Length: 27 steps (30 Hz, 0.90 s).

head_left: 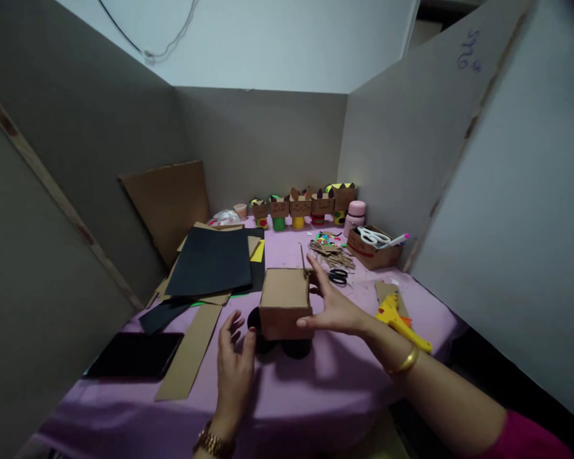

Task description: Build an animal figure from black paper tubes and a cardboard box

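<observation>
A small brown cardboard box (286,301) stands in the middle of the purple-covered table (325,389), resting on black round pieces (296,348). My right hand (335,306) lies against the box's right side with fingers stretched out and the thumb at its lower corner. Just left of the box, my left hand (234,366) hovers with its fingers spread, touching nothing that I can make out. It is close to the black round pieces.
Black paper sheets (210,261) and cardboard strips (189,354) lie at the left, with a dark tablet (136,354). A yellow glue gun (397,319), black scissors (338,276), cardboard sticks (332,255) and a box with white scissors (373,245) sit right. Cardboard figures (299,207) line the back.
</observation>
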Tool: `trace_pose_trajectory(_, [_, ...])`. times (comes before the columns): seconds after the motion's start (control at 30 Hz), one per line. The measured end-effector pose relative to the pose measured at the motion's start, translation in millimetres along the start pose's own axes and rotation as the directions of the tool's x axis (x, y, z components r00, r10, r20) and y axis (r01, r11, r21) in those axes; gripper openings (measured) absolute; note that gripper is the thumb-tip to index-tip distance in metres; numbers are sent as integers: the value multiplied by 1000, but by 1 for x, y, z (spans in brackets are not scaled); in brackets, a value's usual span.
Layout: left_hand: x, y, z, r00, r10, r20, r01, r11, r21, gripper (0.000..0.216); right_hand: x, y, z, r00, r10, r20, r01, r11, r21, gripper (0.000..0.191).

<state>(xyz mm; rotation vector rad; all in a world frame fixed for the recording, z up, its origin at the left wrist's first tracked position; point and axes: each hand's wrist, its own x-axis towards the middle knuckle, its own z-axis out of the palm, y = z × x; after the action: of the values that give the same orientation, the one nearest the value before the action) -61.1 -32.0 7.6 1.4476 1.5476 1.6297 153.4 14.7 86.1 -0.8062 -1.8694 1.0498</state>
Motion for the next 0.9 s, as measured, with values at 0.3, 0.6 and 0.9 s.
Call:
trace_pose_trajectory(0.3, [5,-1,1,993,-100,-69,93,991,-100,46,-12,17,-6,959,91,-269,-48,986,160,105])
trace_pose_trajectory(0.6, [15,-6,3,958,-276,-73,254,941,-224,49,-45,67,32,842,265,-471,-159,954,253,83])
trace_pose_trajectory(0.9, [12,5,5,961,-273,-40,259,941,-219,51,-8,34,24,983,-2,-182,25,992,123,138])
